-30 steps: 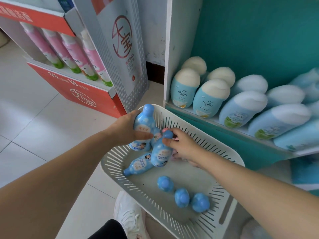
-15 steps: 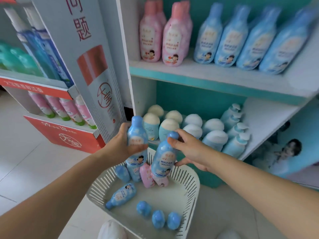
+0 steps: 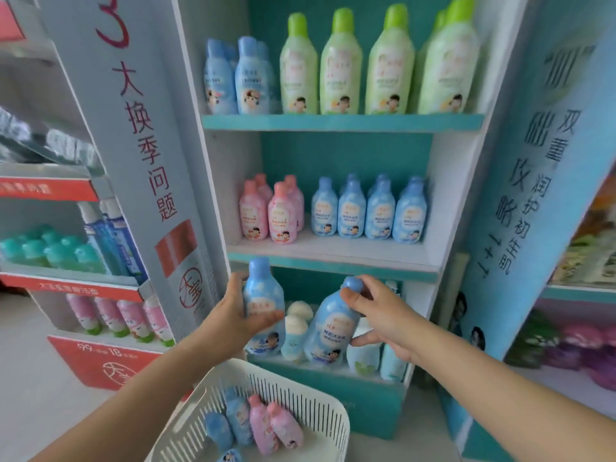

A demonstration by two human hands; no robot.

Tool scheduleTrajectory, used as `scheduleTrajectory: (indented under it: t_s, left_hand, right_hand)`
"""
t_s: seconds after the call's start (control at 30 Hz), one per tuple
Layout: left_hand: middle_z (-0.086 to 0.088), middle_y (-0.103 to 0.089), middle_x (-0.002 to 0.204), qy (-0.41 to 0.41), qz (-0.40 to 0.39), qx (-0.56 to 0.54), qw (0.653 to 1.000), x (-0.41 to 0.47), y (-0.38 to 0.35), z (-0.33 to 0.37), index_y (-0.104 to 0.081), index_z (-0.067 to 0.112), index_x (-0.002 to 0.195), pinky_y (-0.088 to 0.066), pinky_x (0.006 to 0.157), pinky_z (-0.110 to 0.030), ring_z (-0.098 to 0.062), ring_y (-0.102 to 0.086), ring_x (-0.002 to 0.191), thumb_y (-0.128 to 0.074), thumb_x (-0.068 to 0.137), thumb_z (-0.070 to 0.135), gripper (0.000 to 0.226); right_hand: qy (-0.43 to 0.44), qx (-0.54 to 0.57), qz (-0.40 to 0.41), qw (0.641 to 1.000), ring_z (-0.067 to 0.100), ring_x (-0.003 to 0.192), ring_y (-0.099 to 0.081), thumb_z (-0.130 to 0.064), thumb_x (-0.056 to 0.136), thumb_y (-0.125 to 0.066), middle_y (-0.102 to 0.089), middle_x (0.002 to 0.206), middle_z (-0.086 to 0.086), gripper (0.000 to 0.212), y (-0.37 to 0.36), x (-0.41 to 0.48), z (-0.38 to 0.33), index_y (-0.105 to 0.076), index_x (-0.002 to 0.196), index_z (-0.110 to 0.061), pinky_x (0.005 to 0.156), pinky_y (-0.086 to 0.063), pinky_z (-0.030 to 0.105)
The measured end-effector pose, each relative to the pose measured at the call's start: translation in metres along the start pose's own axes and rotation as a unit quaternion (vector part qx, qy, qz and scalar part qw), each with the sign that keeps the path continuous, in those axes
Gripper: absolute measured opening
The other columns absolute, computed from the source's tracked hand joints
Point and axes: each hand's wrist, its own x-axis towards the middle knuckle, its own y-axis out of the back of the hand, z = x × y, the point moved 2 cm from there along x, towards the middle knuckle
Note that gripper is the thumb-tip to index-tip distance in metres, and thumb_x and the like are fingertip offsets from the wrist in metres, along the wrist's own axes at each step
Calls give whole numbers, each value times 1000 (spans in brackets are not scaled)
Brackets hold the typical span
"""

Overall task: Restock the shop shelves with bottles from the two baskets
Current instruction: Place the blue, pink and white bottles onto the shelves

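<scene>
Raised above the basket (image 3: 300,373), left grip (image 3: 238,316) wraps an upright bottle (image 3: 263,293), right grip (image 3: 383,311) holds a tilted bottle (image 3: 328,328), thumb on cap.

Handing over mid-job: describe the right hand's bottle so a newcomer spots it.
On the teal shelving unit, look below the middle shelf. The right hand holds a tilted blue bottle by its cap; the bottle in the left hand is upright.

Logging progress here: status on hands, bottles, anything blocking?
Left hand grips blue bottle, upright. Right hand grips second blue bottle, tilted. Nothing seen blocking middle shelf.
</scene>
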Motion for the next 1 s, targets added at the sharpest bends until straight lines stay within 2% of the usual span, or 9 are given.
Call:
scheduleTrajectory:
  t_s: [0.13, 0.23, 0.43, 0.53, 0.67, 0.8, 0.93, 1.0]
  left_hand:
    - [2, -59, 95, -17, 15, -18, 1000, 3, 3, 28, -31, 34, 116, -47, 62, -16, -9, -61, 82, -73, 78, 25, 57]
    - [1, -58, 100, -28, 11, -16, 999, 5, 3, 45, -30, 34, 116, -48, 63, -17, -11, -62, 86, -72, 79, 25, 57]
    - [3, -60, 95, -30, 24, -39, 999, 17, -1, 61, -31, 30, 115, -48, 61, -18, -10, -62, 82, -71, 80, 23, 54]
    - [3, -60, 94, -30, 26, -36, 999, 26, 0, 62, -32, 29, 115, -50, 64, -20, -9, -62, 82, -71, 80, 24, 53]
    - [4, -60, 97, -27, 36, -36, 998, 46, 5, 61, -32, 31, 116, -53, 74, -29, -12, -63, 86, -72, 79, 24, 55]
    - [6, -58, 99, -29, 40, -31, 998, 67, 12, 56, -32, 33, 117, -50, 71, -26, -8, -60, 86, -73, 78, 25, 57]
    - [5, -58, 100, -28, 48, -28, 998, 87, 18, 47, -32, 35, 115, -50, 72, -27, -12, -61, 88, -74, 77, 26, 58]
    - [5, -60, 99, -28, 50, -31, 998, 96, 21, 44, -33, 35, 115, -52, 73, -29, -13, -62, 88, -74, 76, 25, 57]
  right_hand:
    - [7, -10, 33, 999, 16, 104, -54, -29, 94, -53, -53, 112, -4, 15, 21, -17, -17, -53, 106, -21, 74, -58, 47]
    - [-2, -32, 55, 998, 19, 105, -54, -28, 94, -54, -52, 106, -6, 18, 34, -23, -26, -52, 107, -15, 75, -58, 48]
    - [32, -54, 132, 989, 18, 98, -54, -28, 93, -55, -51, 98, -7, 20, 54, -12, -59, -51, 109, -14, 71, -58, 41]
    - [66, -32, 178, 981, 21, 102, -55, -29, 92, -56, -52, 106, -1, 23, 58, 7, -78, -51, 108, -13, 71, -58, 45]
    - [103, -63, 223, 967, 26, 99, -57, -34, 90, -57, -52, 92, -4, 23, 55, 45, -96, -51, 97, -13, 80, -54, 54]
    - [111, -123, 233, 958, 28, 99, -56, -37, 89, -58, -54, 101, 6, 26, 44, 87, -105, -48, 90, -14, 82, -52, 53]
    - [123, -242, 234, 934, 27, 107, -51, -39, 91, -54, -48, 116, 9, 38, 31, 123, -114, -52, 111, -6, 87, -43, 36]
    - [124, -275, 230, 925, 27, 110, -49, -39, 91, -55, -47, 121, 10, 41, 26, 140, -116, -52, 114, -5, 86, -38, 34]
